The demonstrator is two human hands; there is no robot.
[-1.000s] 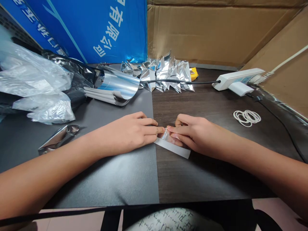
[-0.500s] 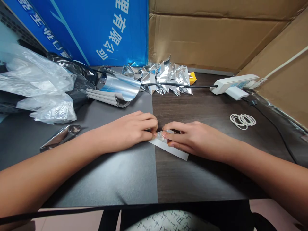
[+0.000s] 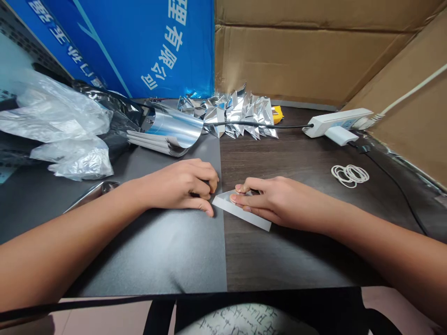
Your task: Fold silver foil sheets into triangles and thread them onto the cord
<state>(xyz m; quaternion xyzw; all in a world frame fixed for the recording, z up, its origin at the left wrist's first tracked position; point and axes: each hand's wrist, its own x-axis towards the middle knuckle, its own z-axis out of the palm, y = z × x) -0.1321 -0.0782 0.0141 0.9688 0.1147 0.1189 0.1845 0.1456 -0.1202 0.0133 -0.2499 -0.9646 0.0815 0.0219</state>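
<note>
A folded white sheet point(image 3: 240, 217), with a pale triangular flap at its left end, lies slantwise on the dark wood-grain tabletop. My right hand point(image 3: 270, 200) is on it, thumb and fingers closed over the flap; its far side is hidden under the fingers. Just left of the sheet's tip rests my left hand point(image 3: 190, 186) on the grey surface. Its fingers are curled, the thumb is stretched apart from them, and nothing shows between them.
Behind the hands lie folded silver foil pieces point(image 3: 240, 114) and a curled stack of foil-faced sheets point(image 3: 174, 128). Clear plastic bags point(image 3: 66, 121) fill the left. On the right are white rubber bands point(image 3: 350, 175) and a power strip point(image 3: 337, 122), its black cable crossing behind.
My left hand has let go of the sheet's left end and drawn slightly left, its thumb spreading away. The flap now lies flatter, with my right fingers shifted slightly left on it.
</note>
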